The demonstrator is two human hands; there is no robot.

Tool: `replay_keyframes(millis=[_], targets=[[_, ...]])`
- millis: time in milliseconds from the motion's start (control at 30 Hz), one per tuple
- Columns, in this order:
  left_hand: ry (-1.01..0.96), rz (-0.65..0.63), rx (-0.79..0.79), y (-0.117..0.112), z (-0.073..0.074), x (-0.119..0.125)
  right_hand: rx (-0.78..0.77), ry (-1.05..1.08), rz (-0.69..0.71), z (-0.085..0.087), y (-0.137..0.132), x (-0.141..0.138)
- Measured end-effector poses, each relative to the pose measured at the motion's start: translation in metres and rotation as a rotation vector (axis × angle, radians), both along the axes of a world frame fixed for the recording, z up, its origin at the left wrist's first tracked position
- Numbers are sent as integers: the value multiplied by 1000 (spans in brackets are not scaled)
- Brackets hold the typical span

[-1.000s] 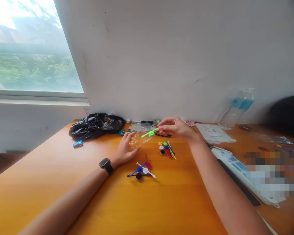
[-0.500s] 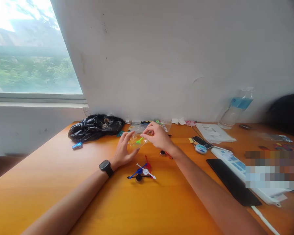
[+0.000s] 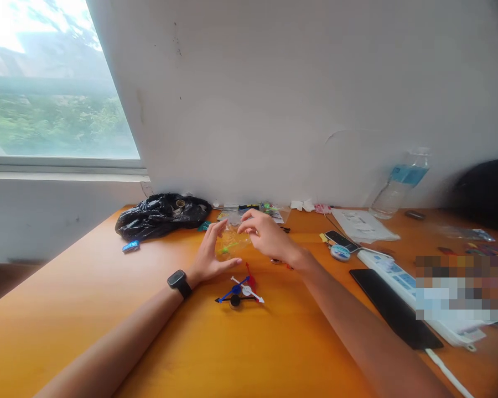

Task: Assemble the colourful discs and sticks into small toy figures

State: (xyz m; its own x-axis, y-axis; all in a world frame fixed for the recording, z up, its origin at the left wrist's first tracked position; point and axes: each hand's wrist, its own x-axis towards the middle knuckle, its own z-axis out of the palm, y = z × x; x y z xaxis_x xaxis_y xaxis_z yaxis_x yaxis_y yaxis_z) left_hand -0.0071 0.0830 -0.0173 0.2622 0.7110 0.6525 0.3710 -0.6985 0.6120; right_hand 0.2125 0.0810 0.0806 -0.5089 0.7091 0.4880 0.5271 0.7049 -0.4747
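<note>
My left hand, with a black watch on its wrist, holds a small clear plastic bag just above the orange table. Inside the bag lies a green plastic pick. My right hand pinches the bag's top edge from the right, fingers curled. In front of both hands lie crossed blue, white, red and black picks. More coloured picks peek out from under my right wrist.
A black plastic bag and a small blue object lie at the back left. To the right are a remote, a dark phone, a white keyboard-like device, papers and a water bottle. The wall stands close behind.
My right hand carried the green pick left from above the table and put it into the clear bag held by my left hand. It now grips the bag's top edge.
</note>
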Motion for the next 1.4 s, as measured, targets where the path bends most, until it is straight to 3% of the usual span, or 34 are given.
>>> replay_keyframes(millis=[133,233,400,533,667,733,867,967,1167,1267,1400], targets=[[-154,-135,-319,4,2,-2,66,198,28,3,7,-3],[-134,-272,-538,7,4,-2,62,254,97,0,10,-5],[-117,-306,-509,9,5,3,-2,288,192,-8,13,-7],[-203,-304,-631,10,6,3,83,346,74,-5,12,-8],[-435,-182,-732,15,7,-2,143,362,-103,3,13,0],[-486,-168,-770,16,8,-4,8,243,-75,4,14,7],[-431,-161,-763,13,9,-4,-387,-234,127,-10,16,14],[-384,-172,-741,9,10,-3,-506,-371,101,-30,17,9],[-395,-180,-752,10,8,-4,-625,-375,149,-56,28,2],[-362,-161,-747,12,7,-4,-697,-271,237,-52,34,9],[-317,-160,-742,12,7,-3,-794,-23,324,-33,38,25]])
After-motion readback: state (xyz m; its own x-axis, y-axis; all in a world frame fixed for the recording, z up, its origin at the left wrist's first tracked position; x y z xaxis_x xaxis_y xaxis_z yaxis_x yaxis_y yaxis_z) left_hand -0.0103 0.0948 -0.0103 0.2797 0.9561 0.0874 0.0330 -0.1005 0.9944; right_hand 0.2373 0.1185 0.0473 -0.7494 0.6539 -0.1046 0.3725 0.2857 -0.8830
